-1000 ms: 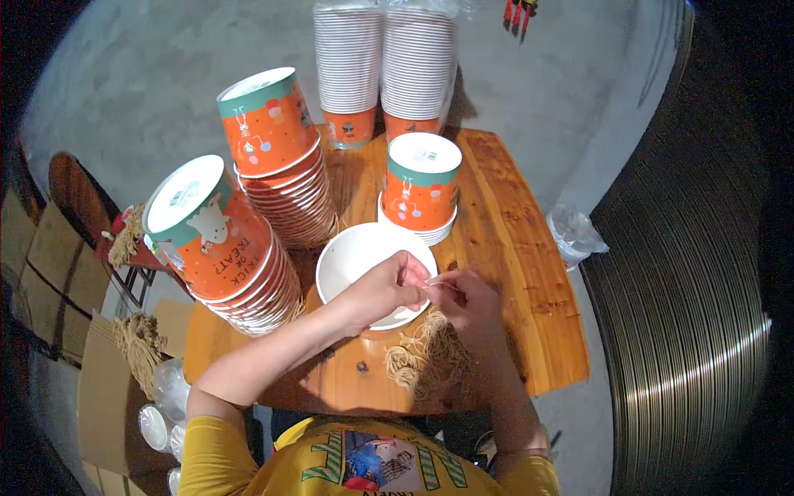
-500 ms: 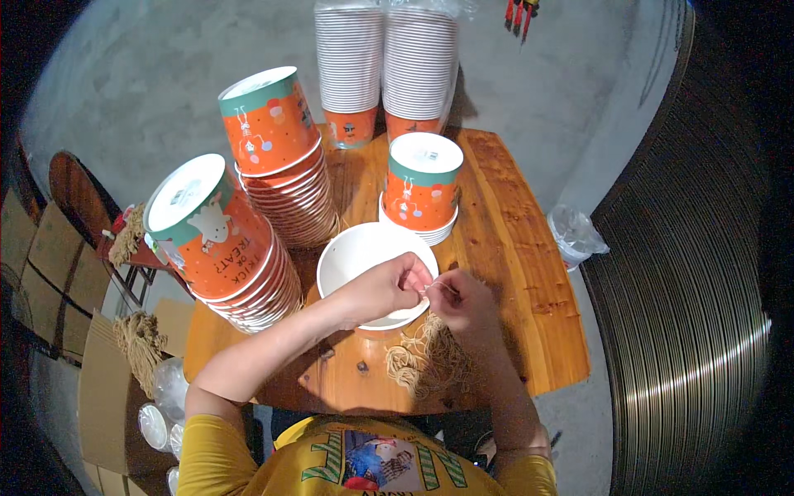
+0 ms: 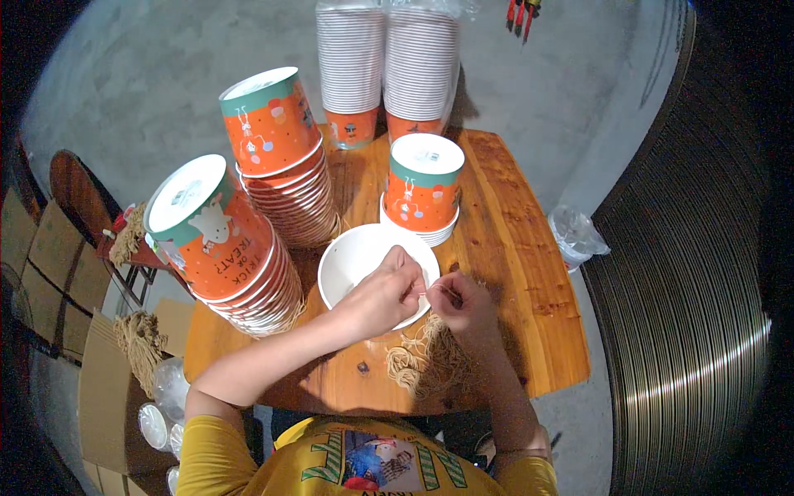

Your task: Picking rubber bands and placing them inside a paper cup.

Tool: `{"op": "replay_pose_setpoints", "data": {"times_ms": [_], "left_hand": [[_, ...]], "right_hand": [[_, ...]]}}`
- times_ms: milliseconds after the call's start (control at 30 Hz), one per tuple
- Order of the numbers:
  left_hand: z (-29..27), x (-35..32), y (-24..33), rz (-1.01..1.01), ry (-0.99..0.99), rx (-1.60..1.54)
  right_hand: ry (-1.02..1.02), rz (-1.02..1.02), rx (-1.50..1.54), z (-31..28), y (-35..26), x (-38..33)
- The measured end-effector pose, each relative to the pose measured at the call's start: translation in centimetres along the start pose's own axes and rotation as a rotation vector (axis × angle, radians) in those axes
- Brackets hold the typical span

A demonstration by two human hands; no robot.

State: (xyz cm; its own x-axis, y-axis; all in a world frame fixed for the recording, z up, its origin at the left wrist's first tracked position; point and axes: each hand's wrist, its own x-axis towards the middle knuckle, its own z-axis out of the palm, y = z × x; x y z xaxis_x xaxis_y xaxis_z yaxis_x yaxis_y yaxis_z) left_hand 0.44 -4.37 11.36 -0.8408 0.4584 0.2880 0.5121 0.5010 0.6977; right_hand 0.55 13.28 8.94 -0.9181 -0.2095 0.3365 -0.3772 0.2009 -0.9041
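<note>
- Grey concrete floor surrounds a small wooden table (image 3: 513,248), with cardboard boxes (image 3: 50,273) off to the person's left.
- Both hands meet over the near rim of an open white cup (image 3: 360,260) that stands upright on the table, seen from above.
- Left hand (image 3: 385,298) has its fingertips pinched together at the cup's rim; right hand (image 3: 459,302) is pinched just beside it, the two nearly touching.
- Between the pinches runs a thin pale string (image 3: 432,291); whether it passes through the cup wall I cannot tell.
- Just below the grip, towards the person, lies a loose heap of tan strings (image 3: 422,360).
- Beyond the grip stands an upside-down orange cup stack (image 3: 423,188); two taller tilted stacks (image 3: 227,240) lean on the left, and wrapped white sleeves of cups (image 3: 389,62) stand at the far edge.
- By my judgement the step in hand is fixing a string handle to the cup's rim; next comes a steady pull and a knot, needing fine fingertip control.
</note>
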Motion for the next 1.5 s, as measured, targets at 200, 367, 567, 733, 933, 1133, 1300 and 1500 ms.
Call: {"op": "replay_pose_setpoints", "data": {"times_ms": [200,367,567,733,933,1133,1300,1500], "left_hand": [[0.3,-0.2,0.9,0.022,0.14,0.047],[0.0,-0.1,1.4,-0.179,0.105,-0.099],[0.7,0.1,-0.3,-0.23,0.102,-0.288],[0.9,0.1,-0.7,-0.277,0.074,-0.454],[0.9,0.4,-0.7,-0.275,0.044,-0.551],[0.8,0.6,-0.3,-0.313,0.026,-0.745],[0.8,0.7,-0.5,-0.35,0.014,-0.907],[0.7,0.7,-1.1,-0.408,-0.01,-0.993]], "right_hand": [[-0.005,0.055,-0.026,0.2,0.8,0.0],[0.02,-0.025,-0.051,0.2,0.3,-0.1],[0.08,-0.101,-0.12,0.4,1.0,-0.5],[0.105,-0.115,-0.127,0.7,0.0,-0.7],[0.159,-0.17,-0.189,0.7,0.5,-0.9],[0.14,0.012,-0.041,0.4,0.6,-0.7],[0.115,0.015,0.03,0.4,1.5,-0.6],[0.204,-0.012,-0.11,0.6,0.4,-1.0]]}}
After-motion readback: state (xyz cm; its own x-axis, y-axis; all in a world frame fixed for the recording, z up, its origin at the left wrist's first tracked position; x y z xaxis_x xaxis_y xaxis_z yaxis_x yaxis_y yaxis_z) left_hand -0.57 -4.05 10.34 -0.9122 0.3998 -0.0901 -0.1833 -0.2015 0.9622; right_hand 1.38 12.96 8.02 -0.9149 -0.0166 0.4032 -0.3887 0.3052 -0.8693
